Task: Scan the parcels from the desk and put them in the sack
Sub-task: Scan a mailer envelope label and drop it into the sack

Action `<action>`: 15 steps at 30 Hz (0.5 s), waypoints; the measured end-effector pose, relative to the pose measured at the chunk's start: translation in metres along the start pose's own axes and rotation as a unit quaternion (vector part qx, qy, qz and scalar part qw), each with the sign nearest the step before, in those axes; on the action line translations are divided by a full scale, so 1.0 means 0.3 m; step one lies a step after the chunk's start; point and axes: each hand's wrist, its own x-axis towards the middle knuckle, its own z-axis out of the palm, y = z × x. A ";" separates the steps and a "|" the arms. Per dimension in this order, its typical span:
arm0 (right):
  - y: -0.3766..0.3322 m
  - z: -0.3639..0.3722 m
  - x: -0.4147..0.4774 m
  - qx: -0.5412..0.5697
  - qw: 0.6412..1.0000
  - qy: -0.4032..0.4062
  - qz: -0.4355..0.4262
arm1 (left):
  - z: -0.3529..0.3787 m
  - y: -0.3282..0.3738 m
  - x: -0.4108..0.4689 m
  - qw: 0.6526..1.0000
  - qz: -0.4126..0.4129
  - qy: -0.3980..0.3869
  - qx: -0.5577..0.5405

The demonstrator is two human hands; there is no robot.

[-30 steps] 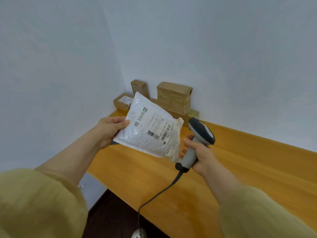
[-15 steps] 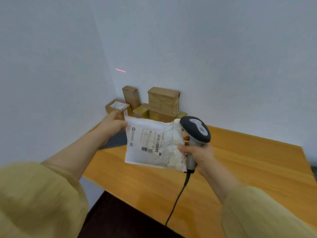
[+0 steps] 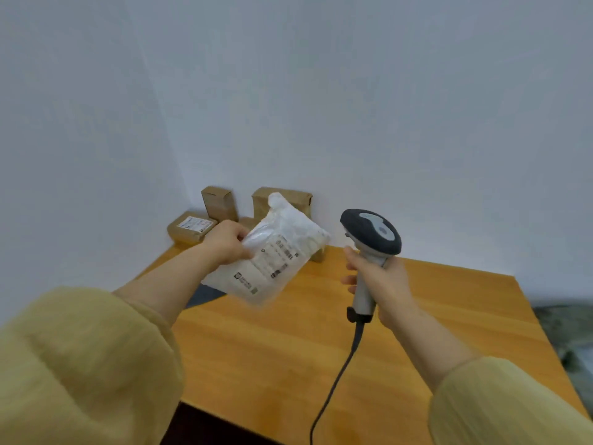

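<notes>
Between thumb and curled fingers of the left hand, the white plastic mailer parcel is pinched by its edge, tilted, label up, above the orange wooden desk. Scanning seems in hand; next its barcode must face the grey corded handheld scanner, gripped upright in the right hand, fingers wrapped round its handle, apart from the parcel.

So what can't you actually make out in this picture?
All in the head view:
- Print on the white parcel: blurred, unreadable.
- The large cardboard box: mostly hidden behind that parcel.
- The cable of the scanner: runs off the bottom edge, far end unseen.
- A grey-green shape beyond the desk: cut by the right edge; possibly the sack, cannot tell.
</notes>
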 end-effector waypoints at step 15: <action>-0.010 0.077 -0.068 0.050 0.987 -0.127 0.087 | 0.054 -0.008 0.073 0.937 -0.093 0.034 -0.335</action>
